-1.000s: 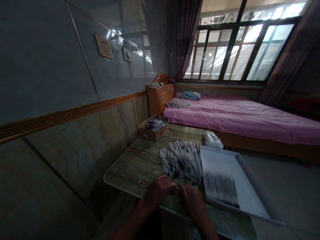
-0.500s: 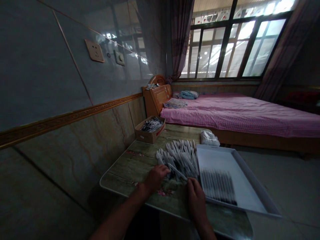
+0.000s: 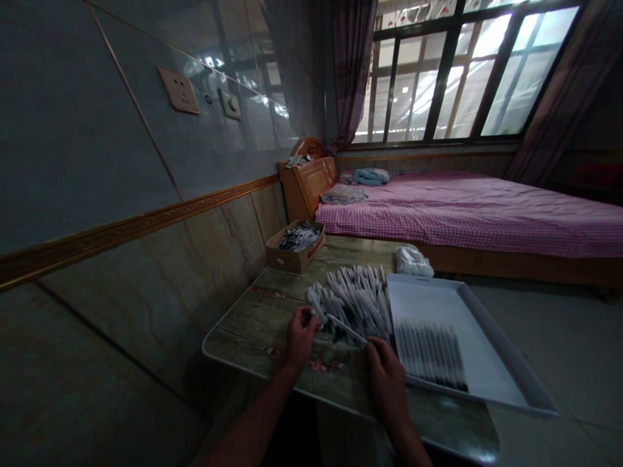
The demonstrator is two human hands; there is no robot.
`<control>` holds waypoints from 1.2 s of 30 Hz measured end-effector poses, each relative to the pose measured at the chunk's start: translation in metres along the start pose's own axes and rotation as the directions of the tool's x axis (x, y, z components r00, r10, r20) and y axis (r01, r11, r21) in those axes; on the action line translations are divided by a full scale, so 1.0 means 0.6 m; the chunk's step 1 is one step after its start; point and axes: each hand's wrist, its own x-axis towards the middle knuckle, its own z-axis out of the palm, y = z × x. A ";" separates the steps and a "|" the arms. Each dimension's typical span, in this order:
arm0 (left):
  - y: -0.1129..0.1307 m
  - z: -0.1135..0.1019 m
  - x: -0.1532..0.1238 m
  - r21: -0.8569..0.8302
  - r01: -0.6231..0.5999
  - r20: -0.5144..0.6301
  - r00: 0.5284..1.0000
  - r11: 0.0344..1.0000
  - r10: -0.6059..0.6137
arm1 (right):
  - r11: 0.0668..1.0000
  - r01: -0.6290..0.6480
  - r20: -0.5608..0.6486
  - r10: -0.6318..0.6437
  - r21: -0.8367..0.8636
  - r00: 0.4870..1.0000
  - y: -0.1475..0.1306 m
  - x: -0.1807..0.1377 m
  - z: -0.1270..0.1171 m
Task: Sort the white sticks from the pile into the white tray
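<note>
1. White pen (image 3: 346, 328), slanting across the near edge of the pile, far end just at the right hand's (image 3: 387, 379) fingertips; grip impossible to tell.
2. Left hand (image 3: 302, 340) beside the pile, fingers bunched narrow; any hold unclear.
3. Loose white pens (image 3: 355, 301) heaped on a wood-print folding table (image 3: 253, 331).
4. White tray (image 3: 506, 350) just right, with a row of pens (image 3: 431, 357); cardboard box (image 3: 292, 259) of pens at the table's far end.

"What lay on the table (image 3: 253, 324)?"

"A heap of pens (image 3: 353, 301) in the middle, a cardboard box (image 3: 292, 259) behind it, and a tray (image 3: 506, 353) at lower right."

"And beyond?"

"A bed (image 3: 487, 220) behind the table, below the window (image 3: 462, 71) at upper right."
</note>
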 end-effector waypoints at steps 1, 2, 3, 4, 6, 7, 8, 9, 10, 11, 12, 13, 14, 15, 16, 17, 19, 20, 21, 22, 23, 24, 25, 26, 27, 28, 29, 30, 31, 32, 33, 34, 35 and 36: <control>-0.002 0.002 -0.008 -0.073 0.039 -0.040 0.998 0.997 -0.042 | 1.000 -0.001 0.008 0.001 -0.008 1.000 0.000 0.000 0.000; -0.003 0.003 -0.016 -0.190 0.094 -0.067 0.992 0.977 -0.109 | 1.000 0.001 0.023 -0.001 -0.017 1.000 -0.001 -0.001 -0.001; -0.002 0.003 -0.023 -0.334 0.156 -0.073 0.979 0.930 -0.190 | 1.000 0.004 0.041 -0.003 -0.025 0.999 -0.001 -0.001 -0.001; 0.000 0.003 -0.030 -0.476 0.211 -0.060 0.961 0.854 -0.271 | 0.999 0.008 0.057 -0.006 -0.032 0.998 -0.002 -0.002 -0.001; 0.005 0.003 -0.040 -0.680 0.280 -0.004 0.923 0.677 -0.385 | 0.999 0.014 0.087 -0.010 -0.043 0.996 -0.004 -0.004 0.000; 0.008 0.002 -0.043 -0.723 0.289 0.014 0.914 0.628 -0.405 | 0.999 0.017 0.100 -0.012 -0.049 0.995 -0.005 -0.005 0.000; 0.010 0.002 -0.044 -0.746 0.289 0.020 0.910 0.600 -0.413 | 0.998 0.019 0.112 -0.013 -0.056 0.994 -0.005 -0.006 0.000; 0.012 0.002 -0.045 -0.760 0.285 0.021 0.909 0.584 -0.417 | 0.998 0.018 0.119 -0.010 -0.062 0.993 -0.005 -0.007 0.001; 0.013 0.001 -0.045 -0.767 0.283 0.021 0.908 0.576 -0.418 | 0.998 0.013 0.123 -0.004 -0.067 0.992 -0.005 -0.007 0.001; 0.013 0.001 -0.045 -0.770 0.283 0.023 0.908 0.571 -0.419 | 0.997 0.005 0.124 0.004 -0.073 0.992 -0.005 -0.007 0.002; 0.014 0.001 -0.045 -0.772 0.285 0.026 0.908 0.569 -0.419 | 0.997 -0.002 0.121 0.011 -0.075 0.993 -0.004 -0.007 0.002; 0.014 0.001 -0.045 -0.771 0.288 0.030 0.908 0.568 -0.419 | 0.997 -0.004 0.118 0.013 -0.077 0.993 -0.003 -0.007 0.002; 0.014 0.001 -0.046 -0.769 0.291 0.033 0.907 0.569 -0.419 | 0.997 -0.003 0.115 0.012 -0.081 0.993 -0.001 -0.007 0.002; 0.014 0.001 -0.047 -0.766 0.293 0.035 0.907 0.572 -0.419 | 0.996 0.002 0.115 0.008 -0.086 0.993 0.000 -0.007 0.002; 0.014 0.001 -0.048 -0.763 0.293 0.034 0.908 0.576 -0.418 | 0.996 0.009 0.115 0.001 -0.093 0.993 0.002 -0.007 0.003; 0.015 0.001 -0.049 -0.759 0.290 0.030 0.910 0.583 -0.414 | 0.995 0.019 0.117 -0.007 -0.099 0.993 0.004 -0.007 0.003; 0.016 0.000 -0.050 -0.747 0.278 0.021 0.917 0.603 -0.398 | 0.993 0.036 0.120 -0.023 -0.110 0.992 0.008 -0.008 0.003; 0.016 0.000 -0.050 -0.740 0.269 0.013 0.922 0.616 -0.387 | 0.992 0.048 0.121 -0.034 -0.113 0.992 0.010 -0.008 0.004; 0.016 0.000 -0.050 -0.732 0.260 0.005 0.926 0.630 -0.377 | 0.991 0.060 0.120 -0.046 -0.117 0.992 0.012 -0.008 0.004; 0.015 -0.001 -0.050 -0.722 0.251 -0.006 0.929 0.645 -0.369 | 0.990 0.072 0.119 -0.058 -0.123 0.991 0.013 -0.008 0.004; 0.014 0.000 -0.050 -0.710 0.245 -0.017 0.932 0.660 -0.363 | 0.988 0.084 0.118 -0.068 -0.131 0.991 0.015 -0.009 0.005; 0.014 0.000 -0.050 -0.696 0.241 -0.026 0.933 0.676 -0.359 | 0.985 0.097 0.121 -0.080 -0.141 0.989 0.016 -0.009 0.005; 0.013 0.000 -0.050 -0.681 0.239 -0.033 0.934 0.692 -0.355 | 0.982 0.116 0.126 -0.098 -0.151 0.987 0.017 -0.009 0.005; 0.012 0.001 -0.050 -0.667 0.239 -0.036 0.936 0.706 -0.351 | 0.977 0.142 0.132 -0.121 -0.161 0.984 0.017 -0.009 0.006; 0.012 0.001 -0.050 -0.654 0.239 -0.037 0.937 0.717 -0.346 | 0.970 0.175 0.141 -0.152 -0.170 0.978 0.018 -0.009 0.006; 0.012 0.002 -0.050 -0.647 0.239 -0.036 0.939 0.724 -0.342 | 0.961 0.213 0.154 -0.187 -0.178 0.970 0.018 -0.009 0.007; 0.012 0.002 -0.050 -0.647 0.238 -0.035 0.940 0.725 -0.340 | 0.949 0.254 0.171 -0.223 -0.187 0.960 0.018 -0.010 0.009; 0.013 0.002 -0.051 -0.651 0.238 -0.033 0.940 0.721 -0.340 | 0.936 0.292 0.195 -0.254 -0.196 0.947 0.019 -0.010 0.010; 0.014 0.001 -0.051 -0.657 0.240 -0.030 0.939 0.715 -0.342 | 0.923 0.325 0.226 -0.278 -0.207 0.934 0.020 -0.011 0.012; 0.014 0.001 -0.051 -0.663 0.243 -0.025 0.938 0.708 -0.345 | 0.910 0.353 0.258 -0.295 -0.218 0.920 0.021 -0.011 0.013; 0.015 0.001 -0.051 -0.668 0.247 -0.019 0.937 0.702 -0.348 | 0.898 0.375 0.282 -0.307 -0.231 0.909 0.023 -0.012 0.015; 0.016 0.000 -0.052 -0.671 0.254 -0.010 0.937 0.697 -0.350 | 0.887 0.392 0.296 -0.316 -0.246 0.902 0.025 -0.013 0.016; 0.017 0.000 -0.052 -0.672 0.260 -0.001 0.936 0.694 -0.352 | 0.876 0.405 0.299 -0.326 -0.260 0.897 0.027 -0.014 0.016; 0.018 -0.001 -0.052 -0.671 0.266 0.008 0.936 0.692 -0.352 | 0.868 0.416 0.296 -0.336 -0.271 0.894 0.030 -0.015 0.016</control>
